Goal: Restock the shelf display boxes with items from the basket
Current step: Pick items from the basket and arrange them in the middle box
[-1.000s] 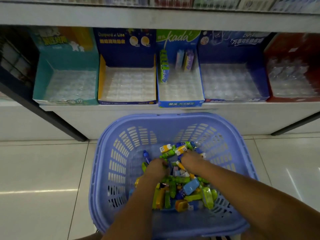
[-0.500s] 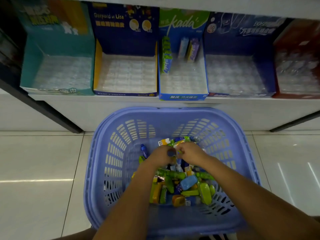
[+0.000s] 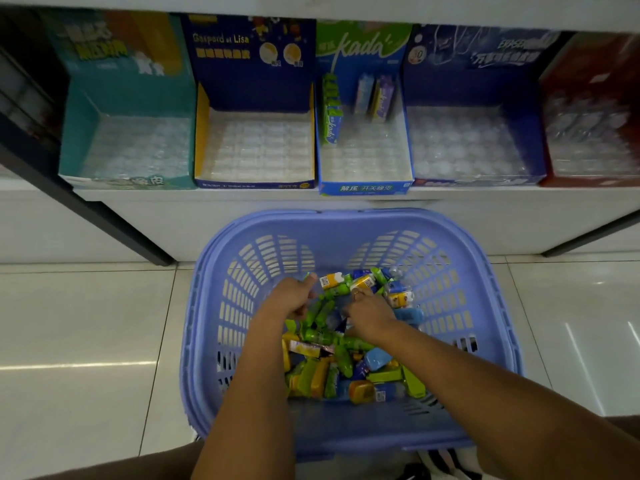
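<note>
Five display boxes [image 3: 254, 183], one basket [image 3: 346, 220]. Left hand [image 3: 291, 301] now clutches a green packet [image 3: 307, 276], pulled away from right hand [image 3: 370, 315], whose grip's unclear.

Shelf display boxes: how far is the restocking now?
Done: only the blue-green cardboard kada box holds a few packs. In hand: the left hand grips green packs in the lilac plastic basket; the right hand digs beside it. Left: the four other boxes show bare trays; the basket pile remains.
</note>
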{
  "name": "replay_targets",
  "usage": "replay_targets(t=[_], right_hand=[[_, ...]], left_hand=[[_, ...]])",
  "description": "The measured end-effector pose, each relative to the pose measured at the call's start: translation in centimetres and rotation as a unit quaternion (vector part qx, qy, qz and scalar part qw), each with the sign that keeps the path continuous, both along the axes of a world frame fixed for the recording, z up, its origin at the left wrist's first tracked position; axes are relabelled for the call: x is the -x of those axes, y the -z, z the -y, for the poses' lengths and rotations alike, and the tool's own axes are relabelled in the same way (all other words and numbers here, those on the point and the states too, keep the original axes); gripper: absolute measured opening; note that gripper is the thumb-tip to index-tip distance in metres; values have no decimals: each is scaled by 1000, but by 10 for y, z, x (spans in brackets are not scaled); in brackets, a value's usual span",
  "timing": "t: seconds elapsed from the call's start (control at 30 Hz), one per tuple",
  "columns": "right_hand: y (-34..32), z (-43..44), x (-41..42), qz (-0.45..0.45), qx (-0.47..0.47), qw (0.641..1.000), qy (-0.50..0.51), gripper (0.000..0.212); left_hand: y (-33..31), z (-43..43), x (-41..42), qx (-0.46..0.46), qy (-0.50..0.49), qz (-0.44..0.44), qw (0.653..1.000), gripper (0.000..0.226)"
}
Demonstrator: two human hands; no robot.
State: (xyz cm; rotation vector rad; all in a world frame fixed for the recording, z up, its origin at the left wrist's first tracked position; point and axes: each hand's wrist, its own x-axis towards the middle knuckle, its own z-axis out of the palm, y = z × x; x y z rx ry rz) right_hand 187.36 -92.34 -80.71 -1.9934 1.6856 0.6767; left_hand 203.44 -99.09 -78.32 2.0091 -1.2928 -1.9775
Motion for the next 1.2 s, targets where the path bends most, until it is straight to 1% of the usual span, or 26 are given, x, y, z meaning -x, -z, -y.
replay_targets(t=[0.07, 0.13, 0.2, 0.27, 0.33, 0.4, 0.47, 0.5, 0.53, 0.6, 0.63, 0.73, 0.8, 0.87, 0.93, 0.97, 1.0, 1.07, 1.1, 1.17, 1.2], right_hand=[[3, 1, 2, -37, -21, 999, -5, 45], [6, 5, 1, -74, -19, 996, -40, 45], [10, 8, -3, -101, -23, 993, -63, 46], [13, 9, -4, -102, -37, 992, -58, 49], [13, 12, 0, -71, -61, 995, -25, 48], [8, 14, 4, -7, -86, 996, 23, 39], [3, 15, 8, 68, -99, 991, 53, 32], [1, 14, 9, 102, -108, 987, 68, 33], [-1, 11, 10, 130, -118, 981, 86, 35], [-2, 4, 12, 164, -119, 973, 109, 38], [-1, 0, 14, 176, -114, 971, 117, 39], [0, -6, 19, 207, -101, 960, 158, 36], [-8, -2, 25, 220, -64, 954, 194, 29], [-26, 6, 36, 282, -33, 922, 262, 26], [-53, 14, 48, 354, -31, 883, 307, 30], [-68, 16, 53, 386, -36, 866, 316, 29], [-83, 18, 57, 416, -36, 850, 321, 25], [-111, 19, 60, 473, -11, 815, 335, 17], [-124, 20, 61, 505, 7, 790, 348, 18], [-146, 23, 61, 559, 50, 738, 375, 20], [-158, 24, 61, 577, 73, 718, 382, 19]], left_hand=[[-8, 0, 1, -1, 6, -11, 1000, 46], [-16, -1, 3, 1, 5, -30, 1000, 42], [-23, -2, 3, 1, 19, -37, 999, 29], [-27, -3, 1, 15, 69, -27, 997, 13], [-29, -3, -1, 35, 125, -8, 991, 7], [-29, -4, -3, 43, 148, 6, 988, 11], [-27, -5, -4, 47, 164, 18, 985, 5], [-25, -6, -5, 49, 169, 24, 984, 6], [-23, -7, -5, 49, 169, 25, 984, 14], [-20, -9, -3, 40, 148, 7, 988, 27], [-19, -10, -2, 35, 133, -5, 991, 29], [-17, -12, 1, 26, 114, -19, 993, 31], [-18, -13, 4, 28, 125, -21, 992, 28], [-22, -13, 8, 45, 154, -17, 987, 21], [-31, -12, 13, 59, 172, -24, 983, 18], [-37, -11, 15, 53, 165, -51, 984, 16], [-44, -10, 17, 34, 145, -98, 984, 14], [-66, -9, 23, -6, 108, -206, 972, 11], [-78, -7, 25, -14, 96, -246, 964, 11], [-103, -3, 29, -6, 83, -294, 952, 13], [-115, -1, 30, 6, 76, -308, 948, 13]])
